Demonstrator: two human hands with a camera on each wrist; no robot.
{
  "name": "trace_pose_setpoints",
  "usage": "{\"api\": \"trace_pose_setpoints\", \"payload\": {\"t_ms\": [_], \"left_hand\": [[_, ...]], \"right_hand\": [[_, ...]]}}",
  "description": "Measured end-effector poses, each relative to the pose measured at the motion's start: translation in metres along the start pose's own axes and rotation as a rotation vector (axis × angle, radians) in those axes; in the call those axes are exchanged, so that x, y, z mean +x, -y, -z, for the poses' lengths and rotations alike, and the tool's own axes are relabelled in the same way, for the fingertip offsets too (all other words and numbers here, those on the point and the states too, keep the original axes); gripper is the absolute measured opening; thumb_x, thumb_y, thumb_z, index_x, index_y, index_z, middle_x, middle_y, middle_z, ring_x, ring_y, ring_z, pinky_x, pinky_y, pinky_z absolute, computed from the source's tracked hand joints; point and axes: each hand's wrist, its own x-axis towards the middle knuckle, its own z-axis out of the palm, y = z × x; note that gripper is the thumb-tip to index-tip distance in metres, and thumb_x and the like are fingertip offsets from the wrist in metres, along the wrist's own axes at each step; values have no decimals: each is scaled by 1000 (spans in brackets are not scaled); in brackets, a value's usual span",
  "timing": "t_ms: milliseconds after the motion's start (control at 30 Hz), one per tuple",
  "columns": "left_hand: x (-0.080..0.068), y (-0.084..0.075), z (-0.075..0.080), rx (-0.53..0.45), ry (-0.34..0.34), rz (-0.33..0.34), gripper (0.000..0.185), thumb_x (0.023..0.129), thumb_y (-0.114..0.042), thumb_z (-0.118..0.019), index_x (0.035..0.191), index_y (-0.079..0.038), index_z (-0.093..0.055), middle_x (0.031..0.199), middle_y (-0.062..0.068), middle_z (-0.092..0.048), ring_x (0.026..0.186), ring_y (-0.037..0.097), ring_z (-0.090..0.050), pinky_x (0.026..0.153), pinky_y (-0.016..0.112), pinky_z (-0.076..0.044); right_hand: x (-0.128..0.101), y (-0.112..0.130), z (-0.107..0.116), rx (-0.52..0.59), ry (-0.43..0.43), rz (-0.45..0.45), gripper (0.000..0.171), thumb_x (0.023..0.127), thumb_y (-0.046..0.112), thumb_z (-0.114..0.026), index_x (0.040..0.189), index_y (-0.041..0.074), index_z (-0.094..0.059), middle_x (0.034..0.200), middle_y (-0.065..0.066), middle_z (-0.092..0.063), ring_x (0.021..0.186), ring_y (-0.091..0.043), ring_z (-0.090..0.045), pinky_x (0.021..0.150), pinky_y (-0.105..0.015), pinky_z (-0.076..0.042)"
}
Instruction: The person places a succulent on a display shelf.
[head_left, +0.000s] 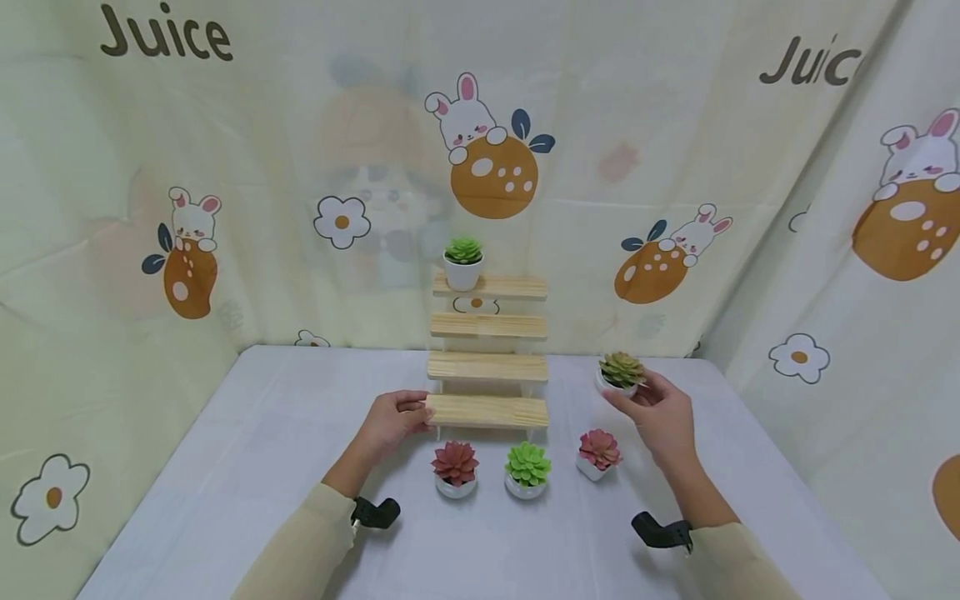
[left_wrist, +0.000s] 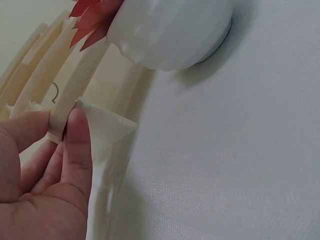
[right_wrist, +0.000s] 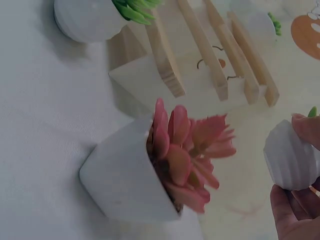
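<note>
My left hand (head_left: 396, 421) pinches the left end of the lowest board of a stepped wooden shelf (head_left: 487, 410); in the left wrist view thumb and fingers close round the board's end (left_wrist: 67, 110). My right hand (head_left: 663, 412) grips a potted succulent (head_left: 621, 371) with olive-green leaves, to the right of the shelf. In the right wrist view its ribbed white pot (right_wrist: 290, 157) sits between thumb and fingers, clear of the table. On the top board, at its left end, stands a bright green succulent in a white pot (head_left: 463, 262).
In front of the shelf stand a dark red succulent (head_left: 454, 469) and a light green one (head_left: 527, 470) in round white pots. A pink succulent (head_left: 597, 454) in an angular white pot stands to their right. A printed curtain (head_left: 262, 208) hangs behind the white table (head_left: 300, 392).
</note>
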Motion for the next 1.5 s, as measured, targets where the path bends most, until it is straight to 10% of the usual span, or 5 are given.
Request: {"api": "trace_pose_setpoints", "payload": {"t_ms": [1500], "left_hand": [[1, 0, 0, -38, 6, -19, 39, 94, 6, -66, 132, 11, -60, 104, 17, -68, 80, 15, -69, 81, 36, -67]], "right_hand": [[77, 93, -91, 147, 104, 192, 69, 81, 34, -89, 139, 10, -63, 128, -13, -70, 111, -21, -64, 81, -13, -56]]}}
